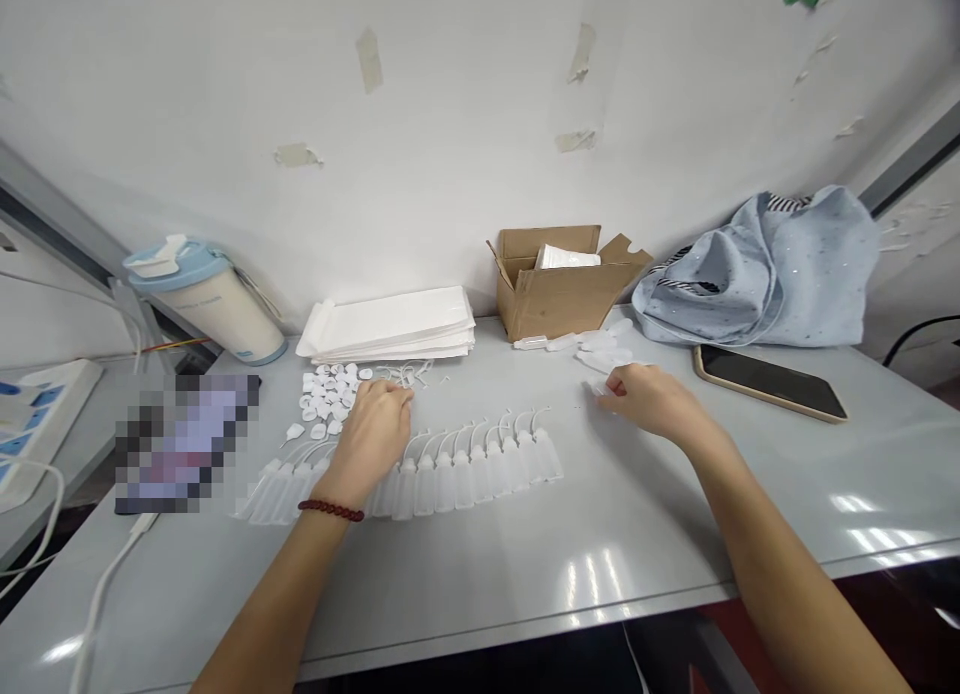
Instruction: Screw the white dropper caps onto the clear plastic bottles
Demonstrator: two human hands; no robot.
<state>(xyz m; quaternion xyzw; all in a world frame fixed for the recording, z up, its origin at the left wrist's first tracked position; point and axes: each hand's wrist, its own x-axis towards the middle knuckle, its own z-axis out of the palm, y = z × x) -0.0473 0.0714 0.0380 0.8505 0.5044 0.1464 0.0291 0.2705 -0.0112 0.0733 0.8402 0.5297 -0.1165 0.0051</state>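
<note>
A row of small translucent squeeze bottles (pixel 480 477) with thin curved nozzles lies on the grey table, nozzles toward the wall. Across this row reaches my left hand (pixel 377 429), fingers curled together beside a small heap of loose curved nozzles (pixel 409 372); whatever its fingertips hold is hidden. White caps (pixel 328 392) are scattered just left of it. My right hand (pixel 641 399) is pinched at the right, with a translucent bottle (pixel 597 388) partly showing at its fingertips. Several loose bottles without nozzles (pixel 604 357) lie just beyond that hand.
Behind stand a stack of white paper sheets (pixel 390 326) and an open cardboard box (pixel 566 299). A tumbler (pixel 217 299) and a blurred phone (pixel 187 444) with a cable are left. A blue cloth bag (pixel 757 274) and another phone (pixel 772 382) are right.
</note>
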